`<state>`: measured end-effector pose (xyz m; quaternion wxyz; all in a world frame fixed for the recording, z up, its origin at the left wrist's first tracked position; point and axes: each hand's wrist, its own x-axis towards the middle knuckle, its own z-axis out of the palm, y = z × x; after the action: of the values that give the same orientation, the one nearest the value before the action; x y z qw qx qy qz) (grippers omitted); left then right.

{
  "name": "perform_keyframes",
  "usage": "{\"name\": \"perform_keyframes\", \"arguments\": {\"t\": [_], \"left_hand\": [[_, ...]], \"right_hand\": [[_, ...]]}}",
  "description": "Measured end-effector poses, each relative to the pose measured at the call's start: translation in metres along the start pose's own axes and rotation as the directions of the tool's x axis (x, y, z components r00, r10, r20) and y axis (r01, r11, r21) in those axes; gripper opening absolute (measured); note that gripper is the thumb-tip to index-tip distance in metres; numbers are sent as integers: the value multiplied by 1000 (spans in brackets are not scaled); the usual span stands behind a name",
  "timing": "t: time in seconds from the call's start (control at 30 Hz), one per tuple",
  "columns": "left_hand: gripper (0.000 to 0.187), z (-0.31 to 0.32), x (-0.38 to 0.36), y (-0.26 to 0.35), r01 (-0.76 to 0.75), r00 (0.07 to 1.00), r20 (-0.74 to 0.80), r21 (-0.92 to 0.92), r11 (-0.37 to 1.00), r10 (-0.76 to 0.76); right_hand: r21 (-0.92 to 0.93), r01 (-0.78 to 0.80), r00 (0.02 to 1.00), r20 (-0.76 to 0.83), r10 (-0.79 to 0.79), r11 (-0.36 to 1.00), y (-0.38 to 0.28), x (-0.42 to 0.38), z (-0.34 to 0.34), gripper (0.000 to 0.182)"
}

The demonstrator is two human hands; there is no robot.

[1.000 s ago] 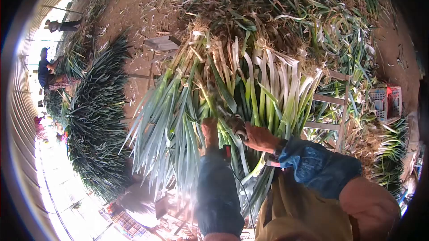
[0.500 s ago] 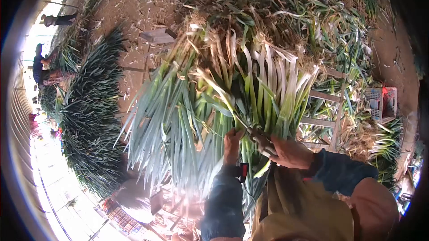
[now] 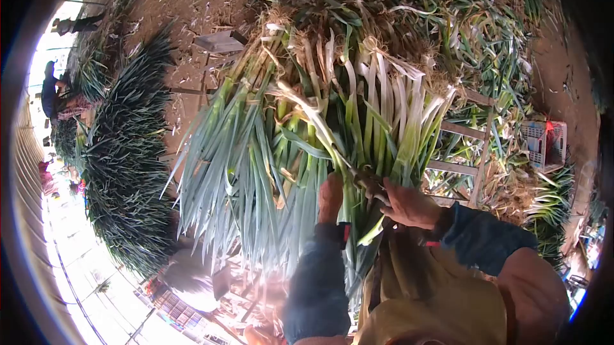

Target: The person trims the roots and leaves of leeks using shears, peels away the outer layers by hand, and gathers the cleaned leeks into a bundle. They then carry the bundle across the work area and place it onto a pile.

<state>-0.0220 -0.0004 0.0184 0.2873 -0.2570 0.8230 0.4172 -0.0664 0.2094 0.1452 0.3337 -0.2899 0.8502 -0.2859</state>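
Long green onions with white stalks and brown roots lie across a wooden rack in the middle. My left hand is closed around a green onion whose pale, peeling stalk slants up to the left over the others. Just to its right, my right hand is closed on the handles of a dark metal tool, which looks like shears. The tool's tip touches the stalk beside my left hand. Green leaves hang down below both hands.
Wooden rack slats show at the right, with a white plastic crate beyond. A large heap of green onions stands at the left, near a person. Loose trimmings cover the ground at the back.
Both hands have moved slightly up and left, still together at the stalk and tool. The view has shifted a little.
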Motion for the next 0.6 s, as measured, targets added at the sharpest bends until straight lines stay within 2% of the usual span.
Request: {"name": "perform_keyframes", "arguments": {"t": [0.03,0.07,0.1,0.13,0.17,0.23,0.27,0.3,0.33,0.37,0.43,0.5,0.57,0.6], "left_hand": [[21,-16,-7,18,-29,1000,22,473,880,22],[19,-21,-12,14,-118,993,55,538,834,105],[19,-32,-18,11,-328,943,105,476,816,317],[19,-44,-26,11,-524,845,138,403,750,516],[17,-54,-25,16,-633,760,179,425,648,625],[12,-72,2,49,-706,686,317,509,493,655],[10,-76,19,69,-730,680,388,437,525,622],[11,-70,29,93,-676,692,453,135,724,562],[13,-64,39,116,-495,699,514,-155,855,497],[12,-56,32,137,-628,602,343,-355,693,721],[10,-55,11,186,-873,378,28,-320,367,925],[8,-56,-1,224,-985,131,-83,98,139,988],[8,-48,-12,247,-994,85,-25,73,87,996],[10,-37,-16,256,-1000,-8,-60,17,-7,998]], "right_hand": [[44,20,1000,-6,-20,999,6,-3,0,57],[88,40,999,-14,-39,995,11,-7,-1,59],[131,60,998,-25,-58,990,16,-13,-2,61],[93,-72,994,83,64,993,19,-23,-3,70],[117,-111,990,97,100,987,20,-30,-5,71],[164,-189,977,128,169,968,21,-42,-11,74],[231,-121,992,63,109,965,24,-48,-10,76],[197,-44,999,12,42,979,23,-51,-12,75],[157,30,999,-34,-25,987,22,-53,-15,74],[117,101,993,-76,-93,988,21,-56,-17,74],[49,64,996,-62,-61,997,24,-65,-13,71],[87,93,995,-49,-89,992,20,-66,-19,67],[112,103,994,-45,-98,988,9,-62,-32,61],[127,84,996,-50,-78,988,6,-64,-32,60]]}}
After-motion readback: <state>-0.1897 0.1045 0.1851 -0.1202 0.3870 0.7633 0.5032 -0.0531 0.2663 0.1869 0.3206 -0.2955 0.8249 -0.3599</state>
